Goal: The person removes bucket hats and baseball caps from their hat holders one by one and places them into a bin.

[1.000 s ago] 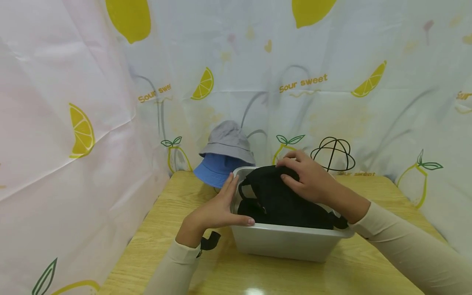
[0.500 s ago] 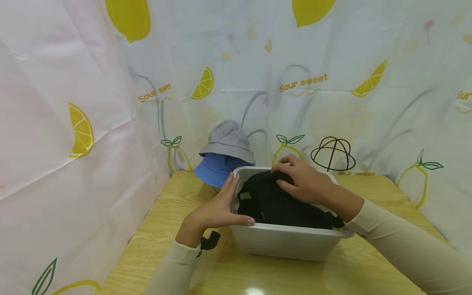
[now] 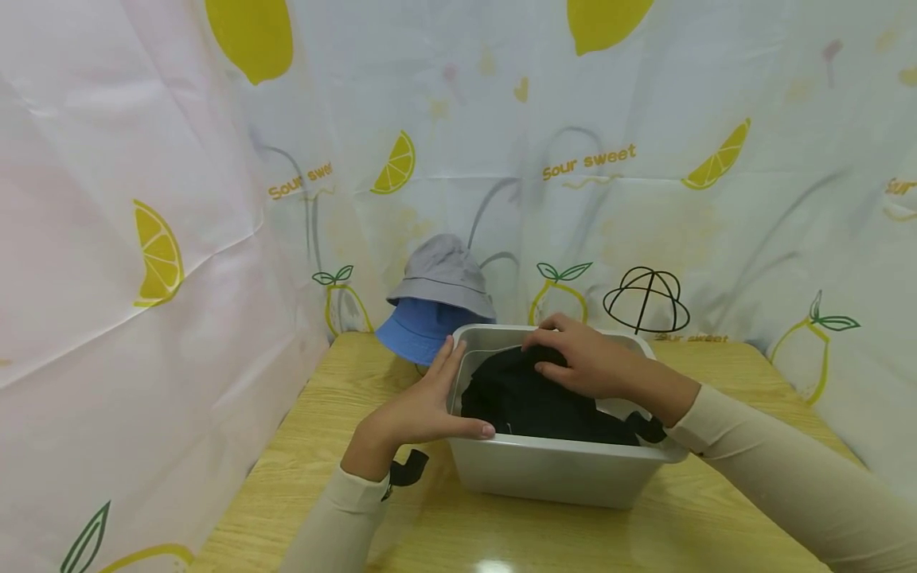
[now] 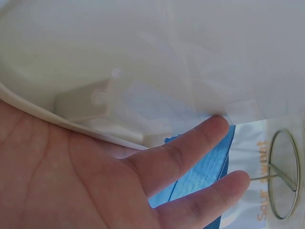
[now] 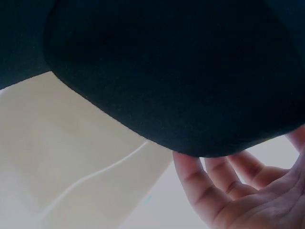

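My right hand (image 3: 583,362) reaches into a white plastic bin (image 3: 559,469) and pinches the upper edge of a black cloth item (image 3: 530,398). In the right wrist view that black cloth (image 5: 167,81) has a smooth rounded edge, with curled fingers (image 5: 195,181) at its lower border. It lies mostly inside the bin, its underside hidden. My left hand (image 3: 419,410) braces the bin's left corner, thumb along the near rim and fingers straight along the left side. The left wrist view shows straight fingers (image 4: 181,157) touching the pale bin wall (image 4: 143,57).
Behind the bin's left corner, a grey bucket hat (image 3: 444,274) sits above a blue bucket hat (image 3: 419,330). A black wire hat stand (image 3: 647,301) rises at the back right. The wooden table (image 3: 344,382) meets a lemon-print curtain (image 3: 458,103).
My right hand has moved slightly left and down with the black cloth, which sinks lower and shows more of the bin's inner wall. The left hand and bin stay put.
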{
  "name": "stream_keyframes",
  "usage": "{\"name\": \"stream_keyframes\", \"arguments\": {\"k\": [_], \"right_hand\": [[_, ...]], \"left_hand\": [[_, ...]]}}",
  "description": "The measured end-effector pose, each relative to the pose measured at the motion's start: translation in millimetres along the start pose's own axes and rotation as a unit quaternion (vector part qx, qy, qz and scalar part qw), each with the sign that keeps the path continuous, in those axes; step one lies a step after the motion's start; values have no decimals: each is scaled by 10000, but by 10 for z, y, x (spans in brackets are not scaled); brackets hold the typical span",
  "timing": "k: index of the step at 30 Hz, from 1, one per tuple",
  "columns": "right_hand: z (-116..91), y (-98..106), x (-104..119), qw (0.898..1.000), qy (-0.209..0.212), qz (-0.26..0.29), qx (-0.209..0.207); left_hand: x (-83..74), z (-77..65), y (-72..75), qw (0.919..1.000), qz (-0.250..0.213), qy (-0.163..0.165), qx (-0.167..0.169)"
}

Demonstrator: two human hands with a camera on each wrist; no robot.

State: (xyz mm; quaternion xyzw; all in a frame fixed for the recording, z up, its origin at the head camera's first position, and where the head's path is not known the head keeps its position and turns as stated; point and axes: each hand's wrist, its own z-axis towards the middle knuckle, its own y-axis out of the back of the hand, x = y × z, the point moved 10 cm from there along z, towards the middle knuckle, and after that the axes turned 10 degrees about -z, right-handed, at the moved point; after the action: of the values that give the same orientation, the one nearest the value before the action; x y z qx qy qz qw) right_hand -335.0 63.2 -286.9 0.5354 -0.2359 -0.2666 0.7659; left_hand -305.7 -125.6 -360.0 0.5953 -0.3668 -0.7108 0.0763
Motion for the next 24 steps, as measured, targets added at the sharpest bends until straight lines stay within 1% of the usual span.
{"name": "stream_keyframes", "arguments": {"k": [3, 7, 10, 13, 17, 20, 22, 24], "right_hand": [[9, -31, -18, 10000, -33, 16, 79], [17, -117, -18, 9991, -62, -47, 405], [17, -172, 17, 9980, 38, -82, 622], [16, -193, 62, 9975, 192, -71, 682], [11, -219, 92, 9961, 297, -42, 826], [-7, -277, 97, 9930, 335, -8, 1134], [-33, -342, 93, 9887, 337, 30, 1464], [-65, -410, 97, 9820, 364, 55, 1852]], "left_hand": [[5, -1, -5, 10000, 9, 21, 21], [6, 0, -2, 10000, 5, 42, 36], [-3, -1, 3, 10000, 29, 3, 27], [-8, -4, 4, 10000, 67, -30, 13], [1, -2, 5, 9999, 114, -16, 10], [15, 1, 4, 9999, 124, 16, 22], [21, 4, 3, 9999, 112, -2, 19], [29, 7, 3, 9999, 110, -14, 18]]}}
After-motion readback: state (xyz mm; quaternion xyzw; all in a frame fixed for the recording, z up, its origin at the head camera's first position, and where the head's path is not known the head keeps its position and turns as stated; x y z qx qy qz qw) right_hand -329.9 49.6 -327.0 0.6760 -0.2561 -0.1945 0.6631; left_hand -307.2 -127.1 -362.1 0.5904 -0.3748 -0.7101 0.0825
